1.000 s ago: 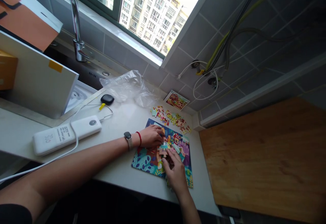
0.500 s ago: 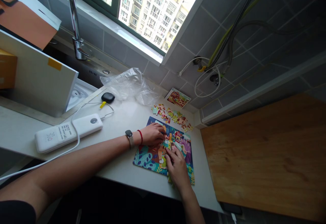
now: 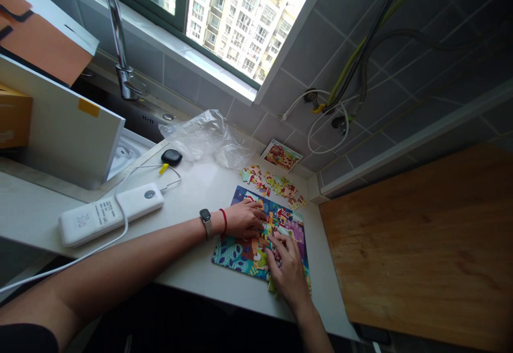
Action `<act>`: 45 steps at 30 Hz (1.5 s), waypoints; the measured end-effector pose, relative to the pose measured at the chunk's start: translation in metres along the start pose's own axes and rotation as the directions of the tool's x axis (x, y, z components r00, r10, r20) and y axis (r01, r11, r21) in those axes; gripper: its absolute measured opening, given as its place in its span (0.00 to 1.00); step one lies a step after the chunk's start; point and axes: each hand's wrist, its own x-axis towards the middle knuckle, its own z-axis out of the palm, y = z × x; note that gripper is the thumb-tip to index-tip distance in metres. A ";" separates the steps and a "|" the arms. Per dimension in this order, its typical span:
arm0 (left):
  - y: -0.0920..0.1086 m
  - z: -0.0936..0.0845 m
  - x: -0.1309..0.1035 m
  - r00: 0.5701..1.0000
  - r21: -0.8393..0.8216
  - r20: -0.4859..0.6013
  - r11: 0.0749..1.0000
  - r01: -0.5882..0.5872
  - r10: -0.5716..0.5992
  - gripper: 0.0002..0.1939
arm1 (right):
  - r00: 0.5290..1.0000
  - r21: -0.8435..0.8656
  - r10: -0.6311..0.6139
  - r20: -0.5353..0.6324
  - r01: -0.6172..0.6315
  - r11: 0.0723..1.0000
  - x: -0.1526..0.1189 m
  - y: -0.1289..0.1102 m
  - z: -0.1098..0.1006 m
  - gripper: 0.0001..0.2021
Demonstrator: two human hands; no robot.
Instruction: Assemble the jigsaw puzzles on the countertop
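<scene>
The left hand [image 3: 242,220] lies palm down beyond the watch [image 3: 206,220], fingers [image 3: 255,214] spread; the right hand [image 3: 287,270], farther from the watch, bends inward.

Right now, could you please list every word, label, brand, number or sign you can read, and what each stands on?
"30", apparently with another unclear character: the white power bank; not certain.
Small dark print on its label: too small to read.
Any print on the picture card or jigsaw board: too small to read.
No brand is legible.
</scene>
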 end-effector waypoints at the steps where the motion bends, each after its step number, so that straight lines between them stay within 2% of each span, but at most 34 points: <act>1: 0.000 0.000 0.000 1.000 0.000 0.000 1.000 -0.002 0.002 0.10 | 1.000 -0.003 -0.002 -0.009 0.002 1.000 0.002 0.002 -0.004 0.18; 4: 0.002 -0.001 0.000 1.000 -0.008 -0.015 1.000 -0.009 0.009 0.10 | 1.000 0.015 0.010 -0.026 -0.010 1.000 0.015 0.014 -0.018 0.16; 9: 0.006 -0.004 0.002 1.000 -0.015 -0.012 1.000 -0.002 0.002 0.10 | 0.997 0.060 0.009 -0.072 -0.004 0.998 0.053 0.045 -0.031 0.17; 12: 0.007 -0.005 0.002 1.000 -0.034 0.005 0.999 0.011 -0.011 0.10 | 0.993 0.109 0.028 -0.113 -0.016 0.994 0.077 0.068 -0.029 0.17; 16: 0.006 -0.005 0.004 0.997 -0.098 -0.019 0.993 0.072 -0.075 0.13 | 0.990 0.192 0.059 -0.131 -0.033 0.981 0.107 0.088 -0.016 0.18; 19: 0.004 -0.007 0.006 0.987 -0.098 -0.054 0.984 0.147 -0.152 0.12 | 0.997 0.197 0.025 -0.075 -0.010 0.980 0.134 0.087 0.000 0.17; 21: 0.002 -0.009 0.006 0.979 -0.089 -0.065 0.978 0.187 -0.193 0.12 | 0.999 0.171 -0.047 0.018 0.043 0.984 0.154 0.079 0.011 0.17; 29: -0.003 -0.013 0.006 0.964 -0.135 -0.073 0.960 0.244 -0.255 0.12 | 0.955 0.073 -0.189 0.227 0.177 0.981 0.230 0.050 0.040 0.33; 33: -0.006 -0.013 0.006 0.959 -0.151 -0.088 0.956 0.253 -0.268 0.12 | 0.965 0.015 -0.144 0.220 0.144 0.989 0.244 0.045 0.053 0.33; 37: -0.006 -0.014 0.005 0.960 -0.167 -0.090 0.954 0.249 -0.266 0.12 | 0.978 -0.018 -0.102 0.179 0.107 0.994 0.244 0.050 0.056 0.28; 40: -0.006 -0.014 0.005 0.960 -0.154 -0.072 0.954 0.256 -0.269 0.12 | 0.987 -0.052 -0.087 0.132 0.095 0.994 0.243 0.061 0.046 0.28; 45: -0.006 -0.012 0.005 0.957 -0.153 -0.081 0.953 0.263 -0.277 0.12 | 1.000 -0.149 -0.022 0.007 0.023 0.988 0.250 0.095 0.011 0.26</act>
